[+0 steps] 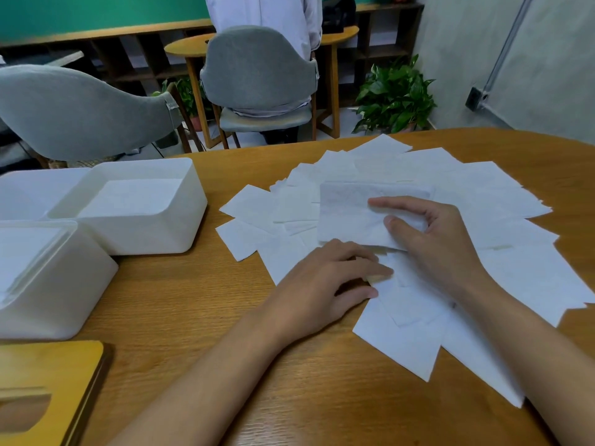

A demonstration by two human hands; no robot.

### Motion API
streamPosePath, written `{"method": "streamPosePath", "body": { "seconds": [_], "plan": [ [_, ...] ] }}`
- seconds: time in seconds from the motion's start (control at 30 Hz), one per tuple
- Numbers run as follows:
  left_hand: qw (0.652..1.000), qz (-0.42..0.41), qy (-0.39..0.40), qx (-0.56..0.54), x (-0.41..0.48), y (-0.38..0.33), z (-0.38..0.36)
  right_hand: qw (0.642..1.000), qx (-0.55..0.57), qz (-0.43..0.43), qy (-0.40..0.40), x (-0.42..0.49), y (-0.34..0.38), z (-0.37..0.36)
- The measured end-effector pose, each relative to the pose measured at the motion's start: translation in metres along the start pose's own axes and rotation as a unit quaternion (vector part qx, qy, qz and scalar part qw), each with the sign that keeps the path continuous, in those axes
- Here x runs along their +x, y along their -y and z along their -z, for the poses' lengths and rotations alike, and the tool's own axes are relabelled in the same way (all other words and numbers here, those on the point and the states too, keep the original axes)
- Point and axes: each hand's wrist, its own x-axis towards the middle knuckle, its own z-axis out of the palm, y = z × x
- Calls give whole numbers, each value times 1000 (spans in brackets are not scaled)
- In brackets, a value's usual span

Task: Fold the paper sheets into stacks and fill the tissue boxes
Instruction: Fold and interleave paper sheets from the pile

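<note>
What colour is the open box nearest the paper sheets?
The tissue box is white; head view.

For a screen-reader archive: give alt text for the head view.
A person's right hand pinches a paper sheet over loose sheets spread on a wooden table; the left hand rests on them. Open white tissue boxes stand left.
</note>
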Motion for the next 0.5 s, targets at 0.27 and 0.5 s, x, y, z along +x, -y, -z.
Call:
{"method": "streamPosePath", "body": {
  "seconds": [0.27,0.5],
  "plan": [
    [999,-16,-49,7,9,1,-11,1000,-9,7,5,0,-1,-1],
    [998,-1,-55,23,11,-1,-11,1000,-11,6,3,0,-1,-1]
  ]
}}
